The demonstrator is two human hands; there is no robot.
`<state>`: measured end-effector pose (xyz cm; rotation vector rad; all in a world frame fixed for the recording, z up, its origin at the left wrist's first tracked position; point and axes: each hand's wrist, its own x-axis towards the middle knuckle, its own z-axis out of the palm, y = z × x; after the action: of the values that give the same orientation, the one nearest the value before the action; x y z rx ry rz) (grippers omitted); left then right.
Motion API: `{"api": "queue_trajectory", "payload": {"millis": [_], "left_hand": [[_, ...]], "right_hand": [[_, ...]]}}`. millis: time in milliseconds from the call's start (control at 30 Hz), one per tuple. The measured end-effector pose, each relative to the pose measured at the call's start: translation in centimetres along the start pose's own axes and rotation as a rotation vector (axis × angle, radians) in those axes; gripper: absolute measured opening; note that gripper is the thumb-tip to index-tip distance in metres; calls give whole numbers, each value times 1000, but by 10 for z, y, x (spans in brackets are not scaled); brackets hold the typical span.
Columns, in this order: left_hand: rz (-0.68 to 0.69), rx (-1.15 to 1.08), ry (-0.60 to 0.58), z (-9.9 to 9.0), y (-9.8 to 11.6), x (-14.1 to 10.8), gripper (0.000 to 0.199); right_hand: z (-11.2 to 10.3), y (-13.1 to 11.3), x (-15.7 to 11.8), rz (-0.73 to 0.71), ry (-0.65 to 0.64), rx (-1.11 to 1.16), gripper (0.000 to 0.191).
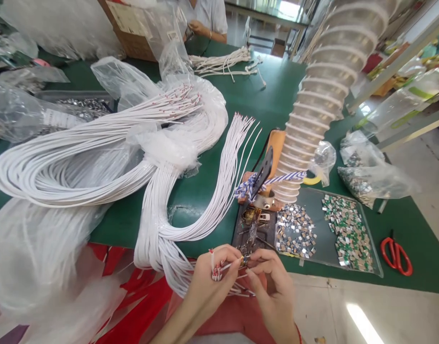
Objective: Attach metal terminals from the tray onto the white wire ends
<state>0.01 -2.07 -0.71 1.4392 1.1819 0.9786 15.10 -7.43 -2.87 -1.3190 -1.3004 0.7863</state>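
Observation:
My left hand (215, 279) is closed round several thin white wires (216, 272) with red tips, one of them pinched between thumb and forefinger. Close on its right, the fingers of my right hand (271, 282) are pinched at a tiny part near that wire's end; the part is too small to name. Just beyond my fingertips is a dark metal fixture (253, 229) holding small metal bits. A thick bundle of white wires (162, 243) curves over the table edge to the left of my hands.
A clear ribbed hose (316, 95) comes down behind the fixture. To the right are a tray (320, 263) of small metal and green pieces, red-handled scissors (396, 255) and a plastic bag (370, 172). More coiled wires (76, 162) lie left. A person (210, 24) sits across the table.

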Motion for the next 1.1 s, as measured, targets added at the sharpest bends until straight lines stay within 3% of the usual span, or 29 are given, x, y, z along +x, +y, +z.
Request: {"api": "queue_trajectory", "payload": {"millis": [300, 500, 767, 1100], "left_hand": [[41, -65, 24, 1, -21, -9, 28], [31, -91, -61, 1, -22, -17, 32], [43, -131, -64, 7, -31, -21, 41], [85, -129, -57, 7, -35, -22, 46]], "right_hand": [[7, 23, -2, -1, 81, 90, 21], [10, 24, -10, 183, 148, 161, 31], [21, 35, -15, 221, 65, 208, 45], [23, 21, -6, 196, 92, 267, 50]]}}
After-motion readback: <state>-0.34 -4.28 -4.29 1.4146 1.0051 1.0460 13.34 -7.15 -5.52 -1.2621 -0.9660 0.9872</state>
